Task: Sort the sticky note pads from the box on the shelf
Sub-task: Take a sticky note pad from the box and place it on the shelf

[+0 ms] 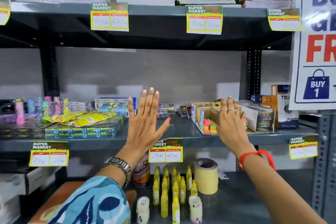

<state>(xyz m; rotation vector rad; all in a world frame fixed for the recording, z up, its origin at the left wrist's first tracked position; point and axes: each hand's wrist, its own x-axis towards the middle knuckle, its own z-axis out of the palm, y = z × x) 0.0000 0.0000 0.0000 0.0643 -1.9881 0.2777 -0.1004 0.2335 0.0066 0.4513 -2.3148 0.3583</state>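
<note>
A cardboard box stands on the middle shelf at the right, holding neon pink, yellow and orange sticky note pads. My right hand reaches into the box, its fingers over the pads and a brown divider; what the fingers touch is hidden. A little pink and yellow shows at its right edge. My left hand hovers flat and open over the bare middle part of the shelf, left of the box, holding nothing.
Crayon and pen packs fill the shelf's left side. Small boxes sit at the back, a clear tub and cartons at the right. Below stand glue bottles and masking tape. Notebook stacks lie on the top shelf.
</note>
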